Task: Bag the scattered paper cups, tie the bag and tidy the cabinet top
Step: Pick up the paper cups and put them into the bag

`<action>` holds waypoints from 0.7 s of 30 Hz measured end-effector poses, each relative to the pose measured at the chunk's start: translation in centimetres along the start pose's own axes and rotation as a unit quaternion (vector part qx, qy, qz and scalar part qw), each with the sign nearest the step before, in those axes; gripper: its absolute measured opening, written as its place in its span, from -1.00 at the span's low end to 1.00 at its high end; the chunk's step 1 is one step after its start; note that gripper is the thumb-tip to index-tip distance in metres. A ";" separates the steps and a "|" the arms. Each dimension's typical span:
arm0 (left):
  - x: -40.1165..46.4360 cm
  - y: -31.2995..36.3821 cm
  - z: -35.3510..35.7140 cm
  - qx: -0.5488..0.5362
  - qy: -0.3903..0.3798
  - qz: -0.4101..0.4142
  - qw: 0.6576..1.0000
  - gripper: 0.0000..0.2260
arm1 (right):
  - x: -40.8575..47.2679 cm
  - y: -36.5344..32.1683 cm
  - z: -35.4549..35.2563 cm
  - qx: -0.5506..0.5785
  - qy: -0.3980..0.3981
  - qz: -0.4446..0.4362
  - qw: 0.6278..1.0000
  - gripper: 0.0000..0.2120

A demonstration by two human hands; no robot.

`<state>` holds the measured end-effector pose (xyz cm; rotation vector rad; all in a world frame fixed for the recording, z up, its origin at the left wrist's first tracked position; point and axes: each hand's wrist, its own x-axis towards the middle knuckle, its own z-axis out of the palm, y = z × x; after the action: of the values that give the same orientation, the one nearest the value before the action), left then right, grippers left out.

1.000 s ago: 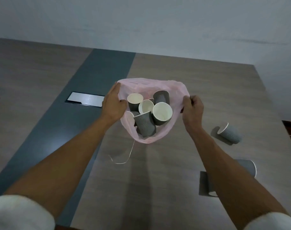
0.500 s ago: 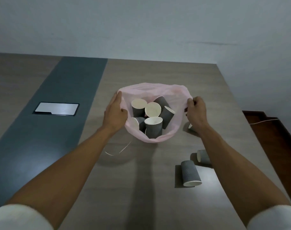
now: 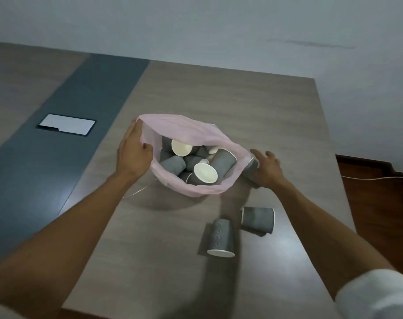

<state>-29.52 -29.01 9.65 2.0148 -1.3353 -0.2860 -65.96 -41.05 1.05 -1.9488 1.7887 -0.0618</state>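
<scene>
A pink plastic bag (image 3: 195, 132) sits open on the wooden cabinet top (image 3: 218, 93), holding several grey ribbed paper cups (image 3: 205, 172) with cream insides. My left hand (image 3: 132, 155) holds the bag's left rim, thumb inside and fingers outside. To the bag's right, my right hand (image 3: 268, 171) lies with spread fingers over a grey cup (image 3: 250, 166) that is mostly hidden beneath it. Two more grey cups lie on their sides nearer me: one (image 3: 221, 238) with its mouth towards me, the other (image 3: 258, 219) to its right.
A thin white string (image 3: 138, 192) trails from the bag towards me. A silver flap plate (image 3: 67, 124) sits in the dark grey strip (image 3: 58, 169) on the left. The top's right edge drops to a brown floor (image 3: 379, 203) with a white cable (image 3: 368, 178). A wall stands behind.
My right hand has let go of the bag's right rim and moved down onto the cup beside it. The bag has sagged lower and the cups inside shifted. The view moved closer.
</scene>
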 end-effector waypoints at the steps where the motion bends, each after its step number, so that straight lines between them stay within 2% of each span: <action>1: -0.1 0.3 0.1 0.008 0.003 0.004 1.000 -0.37 | 0.3 0.4 0.4 -0.059 -0.020 -0.015 0.998 -0.41; 3: -0.3 0.6 0.3 0.016 0.005 0.007 1.000 -0.37 | 0.9 0.9 1.5 -0.124 -0.017 -0.044 0.991 -0.49; 5: -0.2 0.9 0.6 0.017 0.005 0.008 1.000 -0.36 | 0.8 1.4 2.4 -0.157 0.019 -0.064 0.985 -0.63; 9: 0.1 1.5 0.9 0.021 -0.017 0.012 1.000 -0.34 | -0.2 2.2 2.2 -0.160 0.102 -0.018 0.982 -0.69; 11: 0.0 1.9 0.9 0.019 -0.031 0.017 0.999 -0.33 | -1.0 1.6 1.1 -0.057 0.199 -0.003 0.978 -0.70; 13: -0.1 2.2 0.9 0.018 -0.040 0.022 0.999 -0.33 | -2.3 0.1 -0.1 0.111 0.298 -0.081 0.945 -0.78; 14: -0.1 2.4 0.9 0.018 -0.045 0.025 0.999 -0.34 | -3.2 -1.1 -0.6 0.185 0.322 -0.137 0.918 -0.82; 17: 0.0 2.7 0.6 0.016 -0.060 0.026 0.998 -0.36 | -5.7 -5.6 -0.7 0.315 0.301 -0.238 0.868 -0.87; 21: 0.5 2.8 0.0 -0.005 -0.090 0.043 0.995 -0.38 | -7.1 -12.1 1.6 0.304 0.237 -0.327 0.863 -0.88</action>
<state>-31.36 -30.07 11.58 1.9554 -1.5244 -0.4429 -55.23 -33.55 6.25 -2.0256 1.0352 -1.2638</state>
